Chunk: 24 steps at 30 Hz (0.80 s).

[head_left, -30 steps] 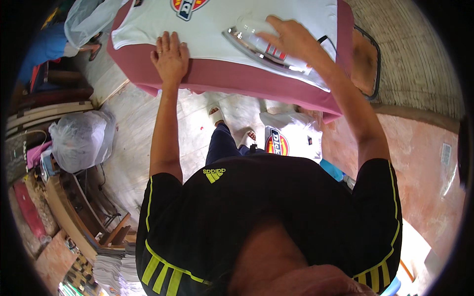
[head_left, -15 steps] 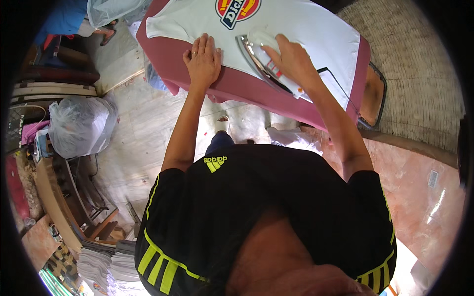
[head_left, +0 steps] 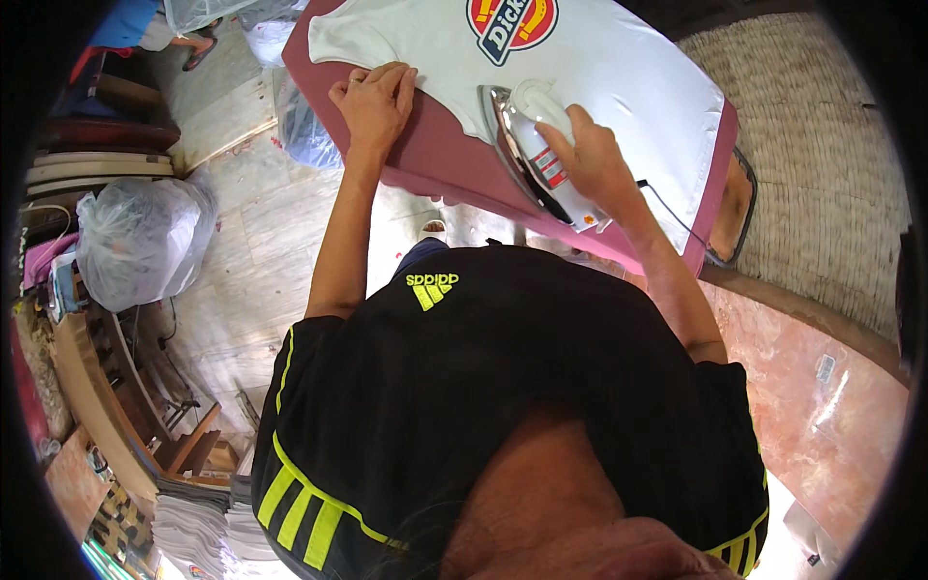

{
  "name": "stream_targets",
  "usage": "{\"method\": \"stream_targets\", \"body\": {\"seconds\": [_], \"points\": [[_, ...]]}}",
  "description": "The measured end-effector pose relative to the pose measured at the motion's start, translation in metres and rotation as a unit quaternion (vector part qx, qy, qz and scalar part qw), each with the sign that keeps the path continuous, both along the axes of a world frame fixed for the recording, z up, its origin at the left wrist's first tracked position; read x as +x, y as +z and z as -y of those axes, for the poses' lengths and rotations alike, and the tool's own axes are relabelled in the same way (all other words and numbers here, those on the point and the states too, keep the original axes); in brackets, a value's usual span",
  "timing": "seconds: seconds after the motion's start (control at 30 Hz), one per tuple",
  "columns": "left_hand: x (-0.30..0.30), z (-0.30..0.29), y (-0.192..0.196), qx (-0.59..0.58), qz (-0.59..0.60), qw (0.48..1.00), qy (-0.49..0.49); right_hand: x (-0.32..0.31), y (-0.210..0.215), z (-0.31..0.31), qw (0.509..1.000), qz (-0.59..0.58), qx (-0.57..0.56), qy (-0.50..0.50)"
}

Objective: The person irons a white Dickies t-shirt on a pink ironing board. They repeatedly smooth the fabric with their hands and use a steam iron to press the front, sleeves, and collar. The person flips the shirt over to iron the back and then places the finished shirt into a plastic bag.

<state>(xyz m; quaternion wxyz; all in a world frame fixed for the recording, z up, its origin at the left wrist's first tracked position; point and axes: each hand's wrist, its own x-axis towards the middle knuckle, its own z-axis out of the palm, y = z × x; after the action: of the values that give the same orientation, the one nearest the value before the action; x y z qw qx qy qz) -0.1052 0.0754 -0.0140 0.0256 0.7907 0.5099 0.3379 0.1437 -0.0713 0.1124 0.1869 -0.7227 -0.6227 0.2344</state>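
Observation:
A white T-shirt (head_left: 619, 77) with a round red, yellow and dark printed badge lies spread over an ironing board (head_left: 435, 145) with a dusky pink cover. My right hand (head_left: 592, 159) is wrapped round the handle of a silver and white electric iron (head_left: 522, 145), which rests on the shirt near the board's near edge. Over at the shirt's left part, my left hand (head_left: 375, 104) has its fingers bent and drawn together at the fabric's edge by the sleeve. Its fingertips seem to pinch the cloth, though the hand partly hides them.
A dark cord (head_left: 672, 208) runs from the iron's back across the shirt. The board's metal end frame (head_left: 744, 208) sticks out at right, above a woven mat (head_left: 802, 126). Left on the floor stands a stuffed clear plastic bag (head_left: 145, 242). Another person's foot (head_left: 200, 53) shows at upper left.
My left hand lay flat on the shirt's edge; now its fingers are bent together and it sits farther left. The right hand and iron have shifted slightly right and nearer. The view has shifted too.

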Motion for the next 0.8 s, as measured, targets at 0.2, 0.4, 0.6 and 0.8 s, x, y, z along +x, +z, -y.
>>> {"method": "stream_targets", "body": {"seconds": [0.2, 0.4, 0.6, 0.8], "points": [[-0.029, -0.068, 0.003, 0.119, 0.035, 0.977, 0.171, -0.013, 0.002, -0.012, 1.0, 0.001, -0.024, -0.009], [-0.057, -0.124, -0.009, -0.057, 0.024, 0.98, 0.191, -0.008, 0.014, -0.02, 0.992, -0.078, -0.087, -0.039], [-0.08, -0.139, -0.018, -0.071, 0.156, 0.974, 0.147, -0.051, 0.004, -0.054, 0.997, -0.037, -0.066, 0.024], [-0.092, -0.137, -0.014, -0.117, 0.209, 0.963, 0.124, -0.095, -0.001, -0.134, 0.992, -0.038, -0.001, 0.117]]}}
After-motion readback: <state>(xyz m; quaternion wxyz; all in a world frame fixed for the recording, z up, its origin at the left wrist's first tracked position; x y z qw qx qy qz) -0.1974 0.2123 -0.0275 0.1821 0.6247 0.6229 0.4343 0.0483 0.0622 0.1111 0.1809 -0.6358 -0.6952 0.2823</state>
